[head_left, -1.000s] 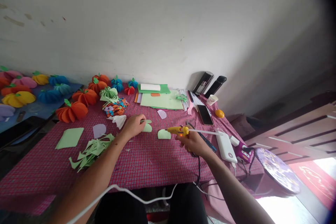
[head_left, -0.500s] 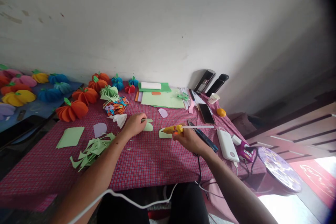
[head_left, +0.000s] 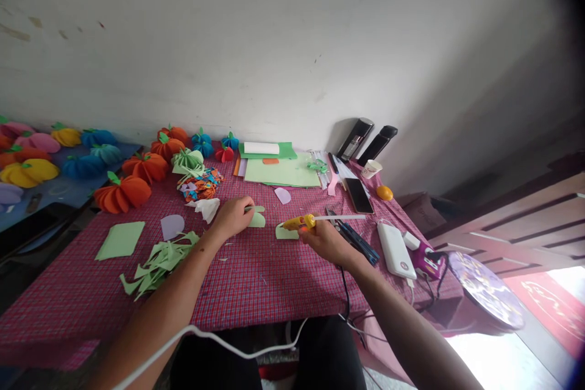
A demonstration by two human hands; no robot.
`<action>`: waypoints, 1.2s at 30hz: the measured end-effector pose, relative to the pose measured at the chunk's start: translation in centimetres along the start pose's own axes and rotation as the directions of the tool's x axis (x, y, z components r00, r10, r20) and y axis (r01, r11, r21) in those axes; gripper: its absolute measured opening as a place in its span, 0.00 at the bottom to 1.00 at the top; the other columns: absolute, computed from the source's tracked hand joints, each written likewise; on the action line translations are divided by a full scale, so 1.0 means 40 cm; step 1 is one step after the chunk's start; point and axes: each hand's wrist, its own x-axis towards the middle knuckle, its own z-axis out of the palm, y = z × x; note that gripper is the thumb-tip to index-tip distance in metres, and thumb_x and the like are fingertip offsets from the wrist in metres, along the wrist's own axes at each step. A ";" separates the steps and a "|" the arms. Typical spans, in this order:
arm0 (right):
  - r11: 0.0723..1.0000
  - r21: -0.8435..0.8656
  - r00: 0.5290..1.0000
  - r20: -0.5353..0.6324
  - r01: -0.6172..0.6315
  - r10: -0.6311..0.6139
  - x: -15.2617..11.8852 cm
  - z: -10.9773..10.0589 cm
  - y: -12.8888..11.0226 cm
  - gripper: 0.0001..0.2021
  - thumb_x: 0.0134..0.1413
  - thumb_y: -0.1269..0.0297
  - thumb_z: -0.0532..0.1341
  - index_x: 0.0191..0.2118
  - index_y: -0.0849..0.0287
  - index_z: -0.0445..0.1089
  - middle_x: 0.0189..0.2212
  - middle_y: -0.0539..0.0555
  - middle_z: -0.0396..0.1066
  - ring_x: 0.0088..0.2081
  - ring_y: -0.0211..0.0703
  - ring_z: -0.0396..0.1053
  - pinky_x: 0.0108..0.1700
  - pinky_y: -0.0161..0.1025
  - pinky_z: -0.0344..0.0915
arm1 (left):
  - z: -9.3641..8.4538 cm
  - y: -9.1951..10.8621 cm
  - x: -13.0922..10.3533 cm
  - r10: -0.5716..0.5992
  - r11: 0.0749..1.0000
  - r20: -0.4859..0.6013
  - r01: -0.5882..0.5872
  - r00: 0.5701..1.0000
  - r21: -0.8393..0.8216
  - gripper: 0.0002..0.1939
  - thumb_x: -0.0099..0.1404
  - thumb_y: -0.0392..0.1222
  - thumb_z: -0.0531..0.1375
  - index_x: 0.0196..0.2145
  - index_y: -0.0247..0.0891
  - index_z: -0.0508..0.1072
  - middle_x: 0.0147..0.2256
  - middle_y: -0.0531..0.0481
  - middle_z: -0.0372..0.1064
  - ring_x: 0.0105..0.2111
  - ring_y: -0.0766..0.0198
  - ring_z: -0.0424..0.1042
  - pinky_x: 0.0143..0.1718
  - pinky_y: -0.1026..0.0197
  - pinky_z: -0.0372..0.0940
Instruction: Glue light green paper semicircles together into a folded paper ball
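Note:
My right hand (head_left: 320, 239) is closed around a yellow hot glue gun (head_left: 299, 222), a white glue stick poking out of its back. The gun's nozzle is at a light green paper piece (head_left: 287, 234) with a rounded edge, flat on the cloth. My left hand (head_left: 237, 214) is closed at the edge of light green paper pieces; a slim strip shows at its fingertips. Just below lies another rounded light green piece (head_left: 257, 220). Beyond the hands sits a small lilac paper piece (head_left: 283, 195).
Green paper scraps (head_left: 159, 265) and a stack of green squares (head_left: 120, 240) lie left. Folded paper pumpkins (head_left: 122, 194) stand behind them. Right are scissors or pliers (head_left: 356, 242), a phone (head_left: 359, 195), a white power bank (head_left: 395, 251) and a paper cup (head_left: 372, 169). A white cable (head_left: 247, 354) hangs across the front.
The view has shifted slightly. The glue gun's nozzle has moved a little left along the green piece; my left hand stays almost where it was.

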 end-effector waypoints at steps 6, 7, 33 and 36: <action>0.999 -0.046 0.999 -0.043 -0.021 0.019 -0.002 -0.012 0.012 0.10 0.61 0.58 0.56 0.34 0.59 0.68 0.27 0.49 0.68 0.27 0.38 0.63 0.30 0.35 0.56 | -0.002 0.003 -0.001 -0.004 1.000 0.005 0.004 1.000 -0.010 0.06 0.65 0.38 0.55 0.32 0.40 0.71 0.30 0.52 0.74 0.30 0.63 0.70 0.32 0.61 0.55; 0.998 -0.057 0.998 -0.047 -0.039 0.036 -0.004 -0.016 0.013 0.11 0.61 0.58 0.57 0.33 0.59 0.68 0.26 0.49 0.67 0.27 0.37 0.63 0.29 0.35 0.55 | -0.002 0.003 -0.001 -0.005 1.000 0.005 0.005 1.000 -0.009 0.05 0.65 0.38 0.55 0.32 0.40 0.71 0.30 0.52 0.74 0.30 0.63 0.70 0.32 0.61 0.54; 0.992 -0.071 0.993 -0.067 -0.104 0.099 -0.084 -0.053 0.056 0.11 0.61 0.56 0.57 0.32 0.58 0.67 0.21 0.46 0.63 0.22 0.35 0.59 0.24 0.34 0.50 | -0.005 0.007 0.001 -0.059 0.997 0.033 0.057 0.998 0.054 0.07 0.66 0.42 0.55 0.34 0.41 0.73 0.32 0.51 0.76 0.32 0.61 0.71 0.33 0.61 0.57; 0.992 -0.067 0.994 -0.050 -0.104 0.101 -0.092 -0.054 0.052 0.12 0.62 0.57 0.57 0.31 0.58 0.67 0.20 0.46 0.63 0.22 0.35 0.59 0.25 0.35 0.50 | -0.005 0.006 0.001 -0.052 0.998 0.026 0.051 0.998 0.042 0.07 0.65 0.42 0.55 0.34 0.41 0.73 0.31 0.51 0.76 0.32 0.61 0.71 0.33 0.61 0.57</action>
